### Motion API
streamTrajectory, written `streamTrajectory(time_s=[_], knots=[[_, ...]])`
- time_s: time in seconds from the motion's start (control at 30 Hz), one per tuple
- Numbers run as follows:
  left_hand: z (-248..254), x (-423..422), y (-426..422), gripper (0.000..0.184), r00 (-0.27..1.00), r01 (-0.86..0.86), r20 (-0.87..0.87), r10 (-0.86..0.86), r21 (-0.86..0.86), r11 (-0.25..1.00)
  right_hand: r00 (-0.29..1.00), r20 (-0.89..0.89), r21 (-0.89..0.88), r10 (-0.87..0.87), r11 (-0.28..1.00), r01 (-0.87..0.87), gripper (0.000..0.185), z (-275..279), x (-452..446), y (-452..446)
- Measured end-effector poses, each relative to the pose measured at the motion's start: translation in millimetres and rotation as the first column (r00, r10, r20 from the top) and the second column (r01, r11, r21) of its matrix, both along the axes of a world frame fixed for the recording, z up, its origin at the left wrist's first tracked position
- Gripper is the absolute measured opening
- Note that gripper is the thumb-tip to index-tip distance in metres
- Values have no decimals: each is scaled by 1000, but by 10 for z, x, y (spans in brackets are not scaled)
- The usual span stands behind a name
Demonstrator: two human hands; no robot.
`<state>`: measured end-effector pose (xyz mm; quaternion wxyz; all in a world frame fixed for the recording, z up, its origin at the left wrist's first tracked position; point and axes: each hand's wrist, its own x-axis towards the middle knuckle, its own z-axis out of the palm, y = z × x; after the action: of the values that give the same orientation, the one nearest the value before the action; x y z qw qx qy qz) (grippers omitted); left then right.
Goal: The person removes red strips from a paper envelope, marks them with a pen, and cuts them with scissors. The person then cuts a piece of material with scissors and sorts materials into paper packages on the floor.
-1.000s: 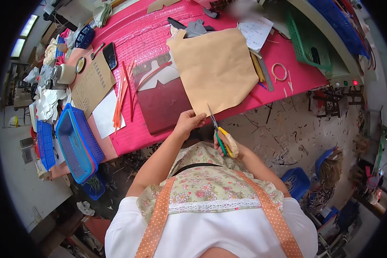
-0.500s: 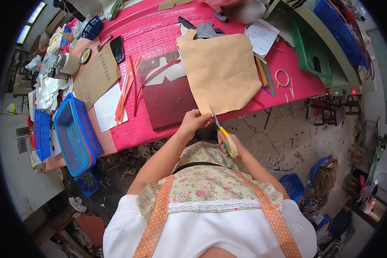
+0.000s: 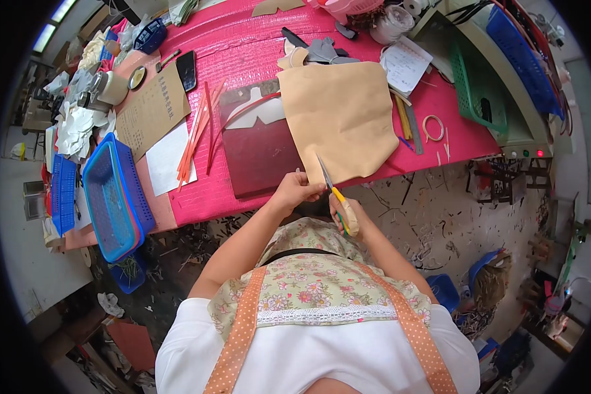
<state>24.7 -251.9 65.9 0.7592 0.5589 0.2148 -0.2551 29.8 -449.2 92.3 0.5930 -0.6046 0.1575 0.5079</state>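
Note:
A tan sheet (image 3: pixel 341 118), leather-like, lies over the near edge of the pink-covered table (image 3: pixel 243 43). My left hand (image 3: pixel 297 192) pinches its lower left corner between thumb and fingers. In my right hand (image 3: pixel 352 215) is a pair of scissors (image 3: pixel 340 198) with yellow and green handles. Their blades point away from me and rest at the sheet's lower edge, close to my left fingertips. Just left of the sheet is a dark red board (image 3: pixel 259 157) with a white cut piece (image 3: pixel 253 111) and a red strip on it.
Orange-red strips (image 3: pixel 197 141), a brown paper envelope (image 3: pixel 152 115) and a phone (image 3: pixel 186 71) lie to the left, with blue baskets (image 3: pixel 115 197) at the table's edge. On the right are a notebook (image 3: pixel 406 64), a tape roll (image 3: pixel 433 128) and a green basket (image 3: pixel 476 92). Scraps litter the floor.
The view has shifted slightly, so the table things appear a little lower and farther right. The scissors' blades reach farther over the sheet's lower edge. Both hands keep their holds.

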Motion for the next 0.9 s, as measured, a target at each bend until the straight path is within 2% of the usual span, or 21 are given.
streamTrajectory(time_s=[0.07, 0.3, 0.37, 0.5, 0.57, 0.6, 0.63, 0.7, 0.83, 0.9], knots=[[43, -54, 14, 20, 993, 117, -17, -117, -31, 993, 997, -43, 12, -60, 998, 61, 44, -120, 5, 41], [90, -130, 96, 18, 999, 45, -10, -45, -51, 998, 998, -31, 44, 48, 998, -46, 39, -205, 187, 152], [138, -174, 115, 18, 985, 173, -18, -174, -37, 984, 997, 53, 10, 55, 998, -56, 37, -313, 203, 234], [192, -175, 194, 22, 986, 160, -50, -162, -37, 986, 998, 24, 7, 59, 998, -59, 38, -330, 289, 310], [221, -102, 261, 31, 984, 178, -37, -174, 135, 975, 990, 85, 19, 110, 994, -112, 51, -137, 332, 350], [236, -38, 285, 38, 1000, 14, 20, -17, 128, 992, 989, 87, 17, 118, 993, -119, 51, -132, 356, 350], [-13, 20, 355, 40, 984, -174, 57, 170, 81, 981, 991, 61, 42, 120, 992, -123, 44, -129, 379, 342], [-160, 221, 484, 34, 923, -382, 48, 382, 234, 894, 991, 39, 65, 131, 989, -133, 39, -143, 398, 350], [-116, 339, 561, 30, 943, -326, 146, 298, 237, 915, 994, 17, 132, 104, 986, -106, 44, -90, 382, 429], [-139, 325, 531, 24, 941, -300, 191, 278, 95, 949, 995, 11, 142, 97, 985, -97, 48, 17, 419, 517]])
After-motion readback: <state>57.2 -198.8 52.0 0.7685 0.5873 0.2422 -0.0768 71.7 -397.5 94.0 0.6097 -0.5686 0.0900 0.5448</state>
